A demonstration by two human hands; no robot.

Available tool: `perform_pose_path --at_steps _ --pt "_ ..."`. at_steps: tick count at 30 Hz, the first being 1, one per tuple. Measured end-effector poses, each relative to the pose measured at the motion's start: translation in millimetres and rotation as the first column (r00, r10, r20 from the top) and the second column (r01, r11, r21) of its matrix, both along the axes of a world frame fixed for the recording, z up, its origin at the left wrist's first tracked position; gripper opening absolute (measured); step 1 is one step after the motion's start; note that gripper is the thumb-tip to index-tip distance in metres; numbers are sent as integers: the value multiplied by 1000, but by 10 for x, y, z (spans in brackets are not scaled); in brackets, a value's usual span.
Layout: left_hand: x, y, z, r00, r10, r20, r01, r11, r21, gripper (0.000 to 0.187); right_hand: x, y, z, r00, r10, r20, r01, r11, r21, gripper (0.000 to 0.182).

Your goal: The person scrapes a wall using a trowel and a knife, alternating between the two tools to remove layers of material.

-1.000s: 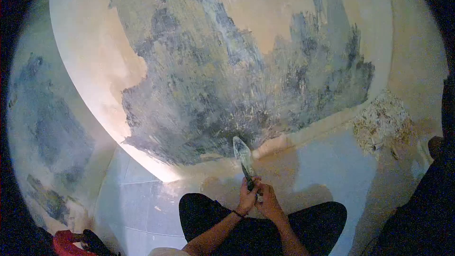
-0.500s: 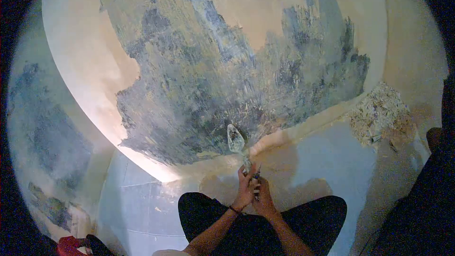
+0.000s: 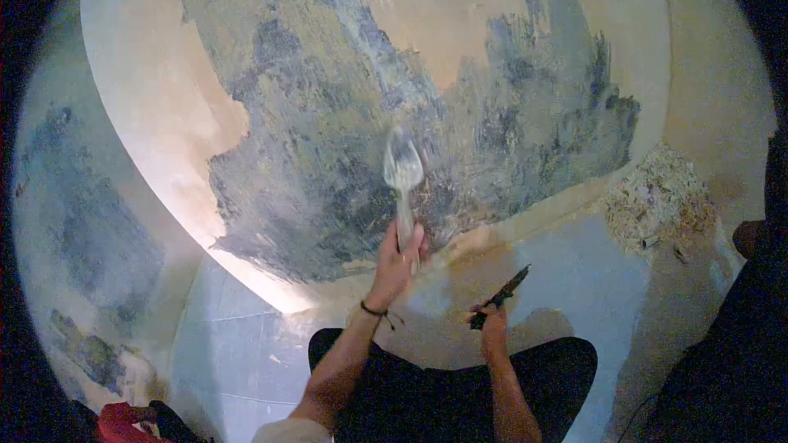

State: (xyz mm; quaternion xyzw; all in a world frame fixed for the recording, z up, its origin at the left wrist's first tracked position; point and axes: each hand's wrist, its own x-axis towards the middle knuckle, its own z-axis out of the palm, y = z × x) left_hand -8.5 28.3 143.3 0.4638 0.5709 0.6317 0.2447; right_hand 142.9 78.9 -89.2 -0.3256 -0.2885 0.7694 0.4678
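My left hand is closed round the handle of a pale, spattered trowel, whose pointed blade aims up. The blade, smeared by motion, overlaps the rough blue-grey patch of the wall in front of me. Lower and to the right, over my lap, my right hand grips a dark knife-like tool. Its long narrow end slants up to the right, apart from the wall; the fingers cover its lower part.
A heap of pale flakes lies on the right at the wall's foot. Light blue floor stretches around my crossed dark-clad legs. At bottom left is a red object; a large dark shape fills the lower right.
My hands were together low in front of me and have parted. The left has raised the trowel up along the wall; the right has moved right with the dark tool.
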Motion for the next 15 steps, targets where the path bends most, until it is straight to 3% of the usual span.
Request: perform_pose_path --at_steps 1,5,8,11,15 --pt "24 106 198 999 -22 47 19 998 58 38 6 16 -16 999 36 11 -36 999 -3 7" --pt "-66 301 992 970 134 -202 -123 990 68 35 -14 -42 -7 999 32 -21 -29 994 108 7" --pt "-384 457 1186 1000 22 -4 -22 996 86 40 41 -113 160 999 -24 -35 28 992 120 7" --pt "-335 448 1346 993 117 -12 -116 992 52 44 74 -71 189 998 47 -38 -45 998 42 8" --pt "-411 531 1497 995 87 -42 -85 995 46 39 -22 -40 -77 998 17 -64 -18 1000 -11 9"
